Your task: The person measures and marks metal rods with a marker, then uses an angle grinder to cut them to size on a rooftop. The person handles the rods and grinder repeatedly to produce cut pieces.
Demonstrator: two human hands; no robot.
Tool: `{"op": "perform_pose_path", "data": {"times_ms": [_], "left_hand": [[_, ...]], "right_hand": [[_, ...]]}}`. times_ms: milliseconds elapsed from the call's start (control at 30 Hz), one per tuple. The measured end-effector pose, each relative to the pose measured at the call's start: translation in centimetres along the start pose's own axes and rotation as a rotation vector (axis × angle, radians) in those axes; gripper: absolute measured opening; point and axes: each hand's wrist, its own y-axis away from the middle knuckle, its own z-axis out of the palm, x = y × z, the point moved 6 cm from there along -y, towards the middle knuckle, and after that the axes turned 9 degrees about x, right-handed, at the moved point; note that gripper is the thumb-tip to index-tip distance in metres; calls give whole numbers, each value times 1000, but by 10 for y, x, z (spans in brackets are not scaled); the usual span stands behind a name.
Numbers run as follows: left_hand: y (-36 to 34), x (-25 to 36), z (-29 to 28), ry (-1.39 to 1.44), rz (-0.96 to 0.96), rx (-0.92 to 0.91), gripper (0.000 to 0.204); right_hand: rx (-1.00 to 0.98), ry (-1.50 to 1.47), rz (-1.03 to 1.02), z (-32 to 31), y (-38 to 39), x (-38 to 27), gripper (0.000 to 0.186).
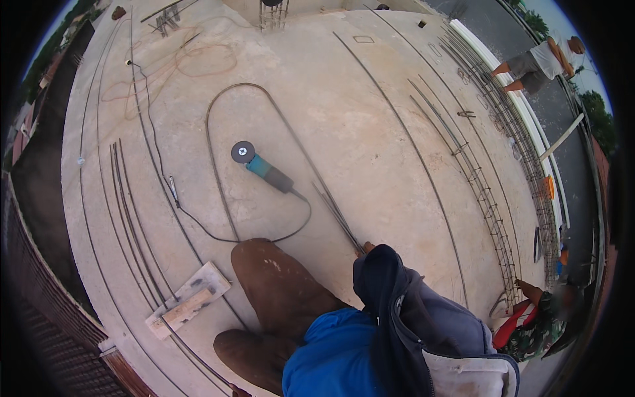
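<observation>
Steel rods (348,229), right of the grinder (270,173): ends in my right hand (363,249), fingers closed around them, mostly hidden by dark sleeve (378,266). Left hand (239,392): cut off at lower edge beside another rod (198,359); grip, I cannot tell.

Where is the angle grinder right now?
In the head view, the angle grinder lies left of centre on the floor, inside the U-shaped rod.

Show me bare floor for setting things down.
Bare concrete lies between the bent rebar and the long rod to its right; a smaller patch inside the bend, beyond the angle grinder. Rebar cages crowd the right, parallel rods the left.
</observation>
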Motion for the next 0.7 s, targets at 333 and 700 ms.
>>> {"op": "perform_pose_path", "data": {"times_ms": [333,700], "left_hand": [[23,-5,16,248,-9,13,87],[14,-11,22,192,-46,-23,69]], "right_hand": [[94,-245,-202,9,13,2,42],[126,-216,14,9,22,-5,44]]}}
